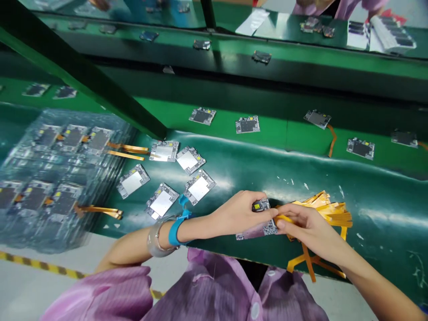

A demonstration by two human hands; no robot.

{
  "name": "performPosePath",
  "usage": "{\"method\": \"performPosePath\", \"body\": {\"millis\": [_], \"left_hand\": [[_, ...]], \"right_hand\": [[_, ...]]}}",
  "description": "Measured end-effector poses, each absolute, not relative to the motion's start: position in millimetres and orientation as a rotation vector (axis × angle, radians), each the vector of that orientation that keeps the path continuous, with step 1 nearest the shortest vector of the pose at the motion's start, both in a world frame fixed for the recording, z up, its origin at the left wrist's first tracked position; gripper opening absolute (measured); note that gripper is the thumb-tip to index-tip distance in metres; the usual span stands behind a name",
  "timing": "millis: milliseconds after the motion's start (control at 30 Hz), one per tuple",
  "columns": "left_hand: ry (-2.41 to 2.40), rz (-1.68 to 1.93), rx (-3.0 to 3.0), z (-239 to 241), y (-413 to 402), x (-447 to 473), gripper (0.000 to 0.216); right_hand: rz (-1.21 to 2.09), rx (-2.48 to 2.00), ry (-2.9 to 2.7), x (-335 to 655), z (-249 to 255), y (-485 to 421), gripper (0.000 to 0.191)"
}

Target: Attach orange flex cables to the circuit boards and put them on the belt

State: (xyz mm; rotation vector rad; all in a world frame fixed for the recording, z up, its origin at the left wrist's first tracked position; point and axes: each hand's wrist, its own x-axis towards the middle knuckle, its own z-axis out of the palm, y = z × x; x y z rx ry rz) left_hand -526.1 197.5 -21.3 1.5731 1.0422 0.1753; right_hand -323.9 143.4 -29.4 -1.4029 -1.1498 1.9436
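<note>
My left hand grips a small circuit board near the front edge of the bench, thumb and fingers closed around it. At the board's right side, my right hand pinches an orange flex cable; whether its end is seated on the board is hidden by my fingers. Just beyond the right hand lies a pile of orange flex cables, some hanging over the bench edge. Left of my hands, several loose circuit boards with bright metal plates, one of them a near board, rest on the green mat.
Stacked clear plastic trays at left hold boards with orange cables. A green post slants across the left. Behind the mat, a green conveyor belt carries spaced boards. A person's sleeve shows across the line, by white packs.
</note>
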Motion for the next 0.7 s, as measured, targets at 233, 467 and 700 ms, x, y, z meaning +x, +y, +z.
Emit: {"method": "performPosePath", "body": {"millis": [233, 467, 700], "left_hand": [[1.275, 0.493, 1.933, -32.9, 272.0, -558.0, 0.031], [1.568, 0.476, 2.133, -64.5, 414.2, -635.3, 0.068], [1.532, 0.199, 2.238, -77.2, 452.4, -641.7, 0.063]], "right_hand": [[1.773, -1.4, -1.082, -320.9, -36.1, 208.7, 0.031], [1.388, -1.412, -1.17, -302.8, -18.7, 344.5, 0.03], [0.899, -1.707, -1.23, -237.8, -39.5, 359.4, 0.024]]}}
